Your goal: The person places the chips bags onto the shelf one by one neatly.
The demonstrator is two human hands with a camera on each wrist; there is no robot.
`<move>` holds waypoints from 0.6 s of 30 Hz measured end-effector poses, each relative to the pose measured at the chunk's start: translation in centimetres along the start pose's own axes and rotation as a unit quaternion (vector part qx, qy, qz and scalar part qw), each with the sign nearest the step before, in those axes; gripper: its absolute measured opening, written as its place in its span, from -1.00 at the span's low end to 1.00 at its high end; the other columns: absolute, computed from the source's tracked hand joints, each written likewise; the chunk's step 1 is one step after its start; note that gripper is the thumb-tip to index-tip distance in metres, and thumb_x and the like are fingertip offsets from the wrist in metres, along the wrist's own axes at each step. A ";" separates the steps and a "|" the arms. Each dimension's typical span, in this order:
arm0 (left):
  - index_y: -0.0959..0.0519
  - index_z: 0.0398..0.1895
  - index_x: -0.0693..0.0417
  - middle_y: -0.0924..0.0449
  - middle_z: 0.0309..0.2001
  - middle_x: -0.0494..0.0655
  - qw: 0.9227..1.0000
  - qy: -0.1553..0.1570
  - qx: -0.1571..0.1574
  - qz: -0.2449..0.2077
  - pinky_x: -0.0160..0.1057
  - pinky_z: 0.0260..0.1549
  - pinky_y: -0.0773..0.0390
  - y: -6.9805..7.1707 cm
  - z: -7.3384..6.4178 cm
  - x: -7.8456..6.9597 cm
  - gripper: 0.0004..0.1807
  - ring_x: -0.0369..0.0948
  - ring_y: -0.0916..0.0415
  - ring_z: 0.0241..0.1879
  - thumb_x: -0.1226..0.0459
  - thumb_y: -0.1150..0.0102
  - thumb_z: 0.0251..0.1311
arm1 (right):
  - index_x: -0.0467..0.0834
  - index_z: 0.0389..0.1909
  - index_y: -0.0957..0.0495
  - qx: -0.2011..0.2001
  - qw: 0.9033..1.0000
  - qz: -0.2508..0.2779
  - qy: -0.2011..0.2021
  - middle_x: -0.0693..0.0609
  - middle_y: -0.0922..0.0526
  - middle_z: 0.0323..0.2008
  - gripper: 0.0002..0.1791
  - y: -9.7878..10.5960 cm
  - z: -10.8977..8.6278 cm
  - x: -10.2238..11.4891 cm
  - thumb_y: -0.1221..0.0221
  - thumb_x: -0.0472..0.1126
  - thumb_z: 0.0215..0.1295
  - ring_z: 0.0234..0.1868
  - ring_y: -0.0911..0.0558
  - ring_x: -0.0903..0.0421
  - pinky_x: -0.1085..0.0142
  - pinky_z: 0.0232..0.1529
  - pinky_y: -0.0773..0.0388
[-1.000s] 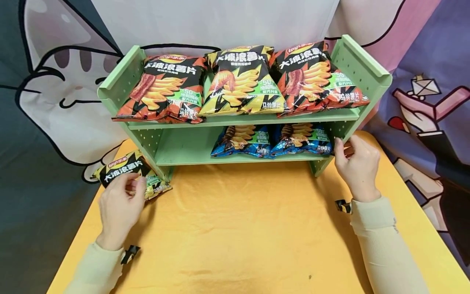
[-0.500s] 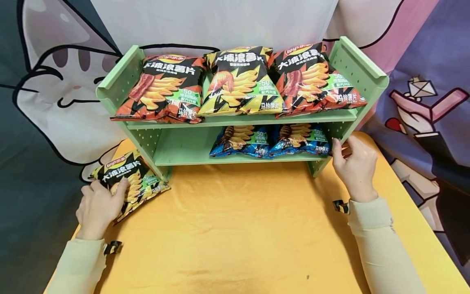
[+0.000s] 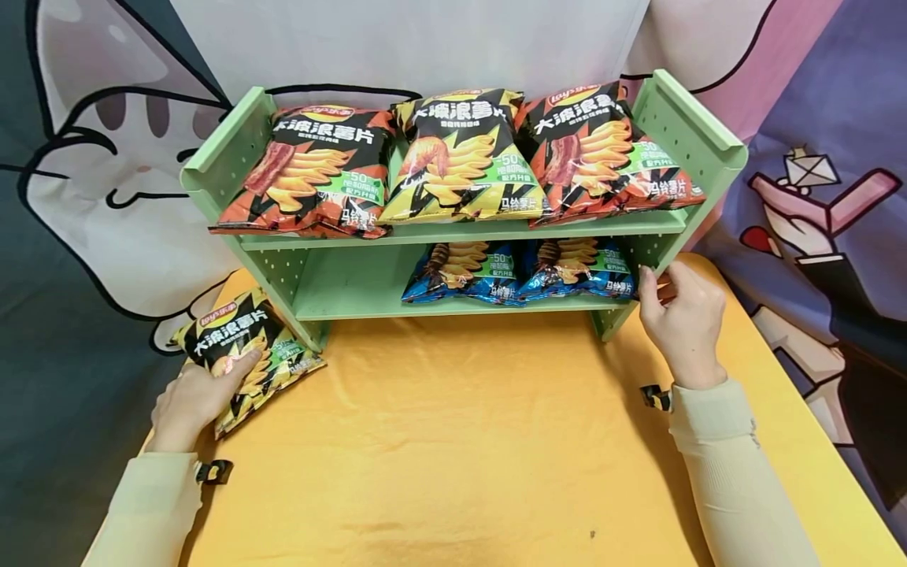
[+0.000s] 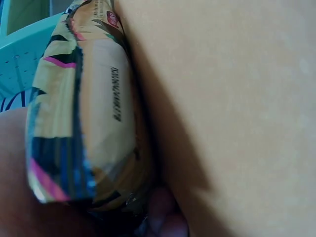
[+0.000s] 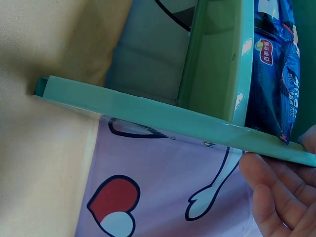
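At the table's left side, my left hand (image 3: 194, 398) holds a yellow and black bag of chips (image 3: 265, 378). The thumb lies on the bag's front. In the left wrist view, fingertips (image 4: 165, 215) show at the lower end of the chip bag (image 4: 111, 103), which lies by the tabletop. My right hand (image 3: 683, 323) grips the right side panel of the green two-tier shelf (image 3: 496, 228). In the right wrist view, fingers (image 5: 276, 185) lie against the outer face of the panel (image 5: 138, 108); the thumb is mostly out of frame.
Two red chip bags (image 3: 315, 169) and a yellow chip bag (image 3: 464, 161) between them lean on the upper tier. Two blue chip bags (image 3: 464, 272) sit at the lower tier's right. A yellow cloth (image 3: 453, 441) covers the table. Printed cloth (image 3: 425, 47) hangs behind.
My left hand has moved left and down from above the yellow chip bag to its left edge and taken hold of it. The right hand stays on the shelf panel.
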State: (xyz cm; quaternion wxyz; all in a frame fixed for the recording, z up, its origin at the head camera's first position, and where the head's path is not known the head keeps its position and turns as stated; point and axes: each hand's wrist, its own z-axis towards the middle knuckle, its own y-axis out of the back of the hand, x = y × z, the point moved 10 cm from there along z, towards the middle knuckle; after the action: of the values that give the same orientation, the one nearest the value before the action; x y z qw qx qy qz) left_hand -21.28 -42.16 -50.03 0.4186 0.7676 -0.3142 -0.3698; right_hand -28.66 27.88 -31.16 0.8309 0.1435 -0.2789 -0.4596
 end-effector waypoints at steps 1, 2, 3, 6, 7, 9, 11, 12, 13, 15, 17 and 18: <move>-0.17 0.39 0.70 -0.39 0.17 0.70 1.000 -0.005 0.003 -0.004 0.32 -0.18 -0.48 -0.1 -0.1 0.0 0.51 0.50 -0.47 -0.01 -0.69 0.33 0.08 | -0.30 -0.29 -0.68 0.000 1.000 0.001 0.001 -0.23 -0.71 -0.56 -0.72 0.0 0.0 0.0 -0.20 -0.14 0.44 -0.61 -0.65 -0.13 0.44 -0.41 -0.31; -0.31 0.28 0.64 -0.46 0.08 0.65 1.000 -0.010 0.003 -0.008 0.27 -0.22 -0.49 -0.2 -0.1 -0.1 0.43 0.43 -0.51 -0.08 -0.68 0.31 0.09 | -0.30 -0.29 -0.68 0.001 1.000 0.000 0.002 -0.24 -0.71 -0.55 -0.72 0.0 0.0 0.0 -0.19 -0.14 0.44 -0.61 -0.65 -0.14 0.45 -0.41 -0.31; -0.44 0.10 0.56 -0.51 -0.02 0.56 1.000 -0.015 0.002 -0.014 0.21 -0.27 -0.49 -0.2 -0.2 -0.2 0.34 0.36 -0.53 -0.15 -0.68 0.28 0.09 | -0.30 -0.28 -0.68 0.003 1.000 0.000 0.002 -0.24 -0.71 -0.55 -0.71 -0.1 0.0 0.0 -0.19 -0.13 0.45 -0.61 -0.65 -0.13 0.46 -0.41 -0.31; -0.41 -0.48 0.19 -0.47 -0.40 0.21 0.999 -0.021 -0.008 -0.029 0.02 -0.38 -0.43 -0.2 -0.4 -0.4 0.02 0.13 -0.51 -0.35 -0.66 0.22 0.09 | -0.28 -0.27 -0.68 0.012 1.000 -0.007 0.005 -0.24 -0.72 -0.53 -0.69 -0.2 0.0 -0.1 -0.16 -0.10 0.47 -0.60 -0.68 -0.12 0.52 -0.39 -0.30; -0.34 -0.55 0.10 -0.42 -0.45 0.14 0.999 -0.021 -0.014 -0.035 -0.01 -0.38 -0.41 -0.1 -0.4 -0.4 -0.05 0.10 -0.49 -0.37 -0.66 0.20 0.10 | -0.28 -0.27 -0.68 0.015 1.000 -0.009 0.005 -0.24 -0.72 -0.52 -0.69 -0.2 0.0 -0.1 -0.16 -0.09 0.48 -0.60 -0.68 -0.12 0.53 -0.39 -0.30; -0.25 -0.58 0.04 -0.35 -0.46 0.10 0.998 -0.023 -0.032 -0.048 -0.01 -0.36 -0.39 0.0 -0.6 -0.4 -0.10 0.10 -0.47 -0.35 -0.64 0.17 0.11 | -0.27 -0.26 -0.67 0.019 1.000 -0.013 0.008 -0.24 -0.73 -0.52 -0.67 -0.3 -0.1 -0.1 -0.14 -0.07 0.49 -0.60 -0.69 -0.11 0.54 -0.39 -0.31; -0.33 -0.48 0.15 -0.44 -0.32 0.26 0.996 -0.026 -0.047 -0.065 0.09 -0.29 -0.44 0.2 -0.7 -0.5 -0.07 0.22 -0.48 -0.23 -0.61 0.14 0.15 | -0.26 -0.26 -0.67 0.021 1.000 -0.016 0.009 -0.24 -0.73 -0.52 -0.66 -0.3 -0.1 -0.1 -0.14 -0.06 0.49 -0.60 -0.69 -0.11 0.54 -0.39 -0.31; -0.42 -0.30 0.26 -0.49 -0.18 0.39 0.995 -0.031 -0.056 -0.074 0.19 -0.21 -0.46 0.4 -0.8 -0.6 -0.02 0.32 -0.48 -0.13 -0.58 0.13 0.18 | -0.26 -0.26 -0.67 0.021 1.000 -0.017 0.010 -0.24 -0.73 -0.52 -0.66 -0.3 -0.1 -0.1 -0.13 -0.06 0.49 -0.60 -0.70 -0.11 0.53 -0.40 -0.31; -0.42 -0.10 0.36 -0.46 -0.01 0.48 0.994 -0.034 -0.064 -0.084 0.27 -0.13 -0.45 0.5 -0.9 -0.7 0.04 0.38 -0.45 -0.02 -0.56 0.12 0.20 | -0.26 -0.26 -0.67 0.020 1.000 -0.016 0.010 -0.24 -0.73 -0.52 -0.66 -0.3 0.0 -0.1 -0.13 -0.06 0.49 -0.60 -0.69 -0.11 0.52 -0.40 -0.31; -0.24 0.38 0.48 -0.29 0.31 0.62 0.991 -0.040 -0.078 -0.098 0.44 0.06 -0.38 0.8 -1.0 -0.8 0.20 0.53 -0.31 0.20 -0.52 0.10 0.26 | -0.26 -0.25 -0.67 0.019 1.000 -0.017 0.010 -0.24 -0.73 -0.52 -0.66 -0.2 0.0 0.0 -0.13 -0.05 0.49 -0.60 -0.69 -0.11 0.49 -0.41 -0.33; 0.08 0.61 0.44 -0.08 0.48 0.62 0.989 -0.041 -0.086 -0.111 0.53 0.22 -0.22 1.1 -1.3 -0.9 0.27 0.59 -0.13 0.34 -0.47 0.10 0.30 | -0.26 -0.25 -0.67 0.018 1.000 -0.018 0.011 -0.24 -0.73 -0.53 -0.66 -0.2 0.0 0.0 -0.14 -0.05 0.49 -0.60 -0.69 -0.11 0.44 -0.42 -0.35; 0.02 0.60 0.42 -0.16 0.45 0.60 0.988 -0.042 -0.096 -0.114 0.51 0.19 -0.25 1.3 -1.4 -0.9 0.22 0.57 -0.18 0.32 -0.45 0.09 0.32 | -0.26 -0.25 -0.67 0.019 1.000 -0.019 0.012 -0.24 -0.73 -0.53 -0.66 -0.2 0.0 0.0 -0.14 -0.05 0.49 -0.60 -0.69 -0.10 0.42 -0.42 -0.35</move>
State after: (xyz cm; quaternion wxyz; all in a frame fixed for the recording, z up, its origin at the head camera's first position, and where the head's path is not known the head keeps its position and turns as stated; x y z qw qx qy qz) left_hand -20.80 -41.41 -48.06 0.4316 0.7384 -0.2050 -0.4759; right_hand -28.81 27.78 -31.29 0.8225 0.1696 -0.2750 -0.4682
